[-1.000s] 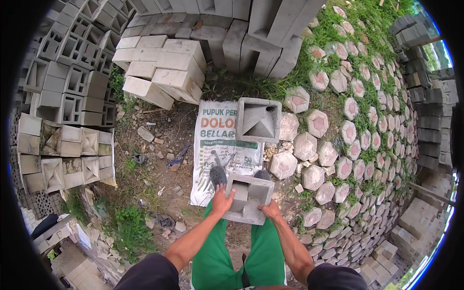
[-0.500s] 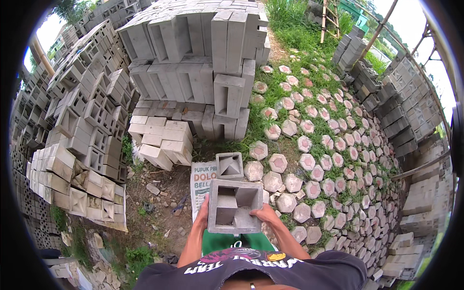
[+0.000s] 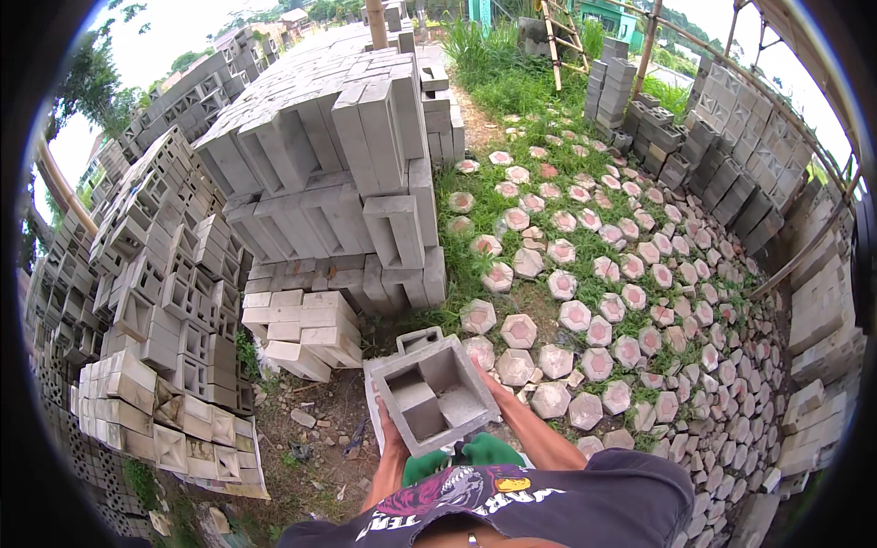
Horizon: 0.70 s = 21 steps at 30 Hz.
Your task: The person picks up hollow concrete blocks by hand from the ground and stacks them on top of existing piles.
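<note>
Where the concrete ventilation block [image 3: 434, 397] is held: in front of the dark T-shirt [image 3: 585, 489], tilted, with its partitioned hollow turned up to view.
Left hand [image 3: 393, 436]: pressed along the block's left side; fingers opened to its depth, their tips hidden beneath.
Right hand [image 3: 489, 382]: set against the opposite side, partly covered by the rim; how far its fingers are curled cannot be told.
Two-sided hold: apparently chosen so the weight is shared and balanced.
Second ventilation block [image 3: 420, 339]: glimpsed just beyond, mostly covered, near a white sack [image 3: 369, 382], perhaps laid so that dirt is kept off.
Tall grey block stack [image 3: 311, 173]: packed tightly, probably for stability.
Hexagonal pavers [image 3: 518, 331]: spread across the grass at right, spaced apart, seemingly laid as footing.
</note>
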{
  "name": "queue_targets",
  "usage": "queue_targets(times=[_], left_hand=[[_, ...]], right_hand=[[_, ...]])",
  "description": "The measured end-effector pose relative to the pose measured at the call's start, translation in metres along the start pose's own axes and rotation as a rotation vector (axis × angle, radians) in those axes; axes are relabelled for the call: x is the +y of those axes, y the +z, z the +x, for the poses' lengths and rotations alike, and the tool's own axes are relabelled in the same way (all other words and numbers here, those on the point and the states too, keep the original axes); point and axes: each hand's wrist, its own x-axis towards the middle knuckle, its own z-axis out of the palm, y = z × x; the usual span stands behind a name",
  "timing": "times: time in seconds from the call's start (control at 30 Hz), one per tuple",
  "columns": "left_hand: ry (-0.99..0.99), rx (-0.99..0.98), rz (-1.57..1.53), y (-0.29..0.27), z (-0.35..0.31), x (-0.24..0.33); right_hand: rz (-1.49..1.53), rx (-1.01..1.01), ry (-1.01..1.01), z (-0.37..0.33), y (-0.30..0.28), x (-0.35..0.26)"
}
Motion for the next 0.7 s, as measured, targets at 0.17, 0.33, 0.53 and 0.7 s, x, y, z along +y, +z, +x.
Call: queue_targets(times=[0.17, 0.33, 0.53, 0.7], left_hand=[[0.011, 0.147, -0.046, -0.002, -0.027, -0.032], [-0.031, 0.215, -0.055, -0.021, -0.029, -0.028], [-0.018, 0.172, -0.051, -0.053, -0.059, 0.002], [0.098, 0.195, -0.111, -0.095, -0.114, 0.030]], right_hand=[[-0.210, 0.005, 0.024, -0.001, -0.023, 0.041], [-0.439, 0.188, 0.146, -0.010, -0.004, 0.048], [-0.745, 0.176, 0.165, 0.008, 0.031, 0.049], [-0.925, 0.033, -0.004, 0.008, 0.111, 0.061]])
